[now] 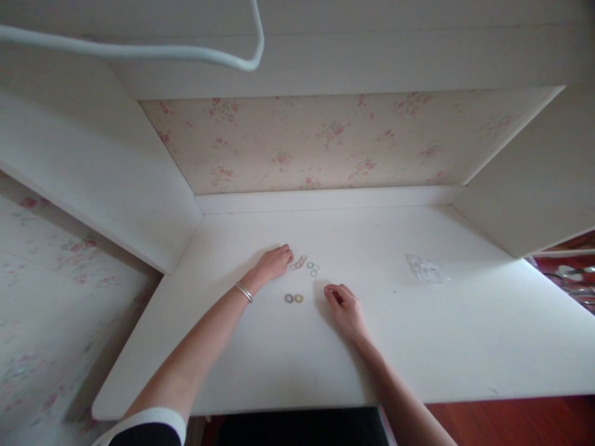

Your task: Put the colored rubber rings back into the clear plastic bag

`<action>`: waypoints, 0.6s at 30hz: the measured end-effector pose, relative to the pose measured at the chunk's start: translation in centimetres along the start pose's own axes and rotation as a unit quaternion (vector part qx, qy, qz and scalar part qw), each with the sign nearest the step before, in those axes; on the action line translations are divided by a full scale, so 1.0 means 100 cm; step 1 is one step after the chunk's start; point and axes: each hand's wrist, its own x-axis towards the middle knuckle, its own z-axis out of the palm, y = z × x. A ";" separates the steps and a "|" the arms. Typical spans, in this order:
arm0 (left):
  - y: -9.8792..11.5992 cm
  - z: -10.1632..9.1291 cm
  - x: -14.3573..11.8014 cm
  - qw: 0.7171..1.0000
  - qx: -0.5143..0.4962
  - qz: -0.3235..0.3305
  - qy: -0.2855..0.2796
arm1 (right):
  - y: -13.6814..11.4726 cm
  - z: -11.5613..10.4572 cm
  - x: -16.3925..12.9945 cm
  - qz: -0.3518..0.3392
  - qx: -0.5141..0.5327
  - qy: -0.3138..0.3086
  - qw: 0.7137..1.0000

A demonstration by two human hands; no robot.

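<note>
My left hand [275, 262], with a silver bangle at the wrist, rests on the white table with its fingers curled together. Its fingertips are beside a cluster of small thin reddish rings [300, 262]; what they pinch, if anything, is hidden. Just right of that cluster lie several thin greenish rings [310, 265]. Nearer to me, a thicker grey ring [289, 298] and a yellowish ring [299, 298] lie side by side, between my two forearms. My right hand [344, 308] is closed, thumb against fingers, to the right of these rings; its contents cannot be made out.
A crumpled clear plastic bag [425, 269] lies on the right of the white table [297, 359]. White panels wall the table at left and right, with floral wallpaper behind. A white bent tube [186, 52] hangs overhead. A dark seat [302, 427] is below the front edge.
</note>
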 end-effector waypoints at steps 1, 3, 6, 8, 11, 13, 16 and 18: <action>0.002 -0.001 -0.008 1.000 -0.003 -0.009 0.005 | 0.000 0.000 0.000 -0.001 0.000 -0.001 1.000; 0.008 -0.002 -0.026 0.999 -0.014 -0.024 0.021 | 0.000 0.000 -0.001 -0.003 0.002 -0.005 1.000; 0.026 -0.002 -0.056 0.995 -0.061 -0.032 0.067 | 0.000 0.001 -0.002 -0.003 0.004 -0.008 1.000; 0.042 0.000 -0.073 0.994 -0.076 -0.023 0.076 | 0.000 0.002 -0.002 -0.003 0.004 -0.010 1.000; 0.065 0.004 -0.089 0.995 -0.062 -0.011 0.077 | -0.001 0.002 -0.003 -0.005 0.003 -0.015 1.000; 0.074 0.007 -0.093 0.996 -0.045 -0.006 0.075 | -0.001 0.002 -0.004 -0.006 0.005 -0.015 1.000; 0.079 0.011 -0.094 0.997 -0.024 -0.006 0.073 | -0.002 0.001 -0.003 -0.003 0.005 -0.013 1.000; 0.080 0.012 -0.094 0.997 -0.017 -0.005 0.073 | -0.002 0.001 -0.003 -0.002 0.005 -0.014 1.000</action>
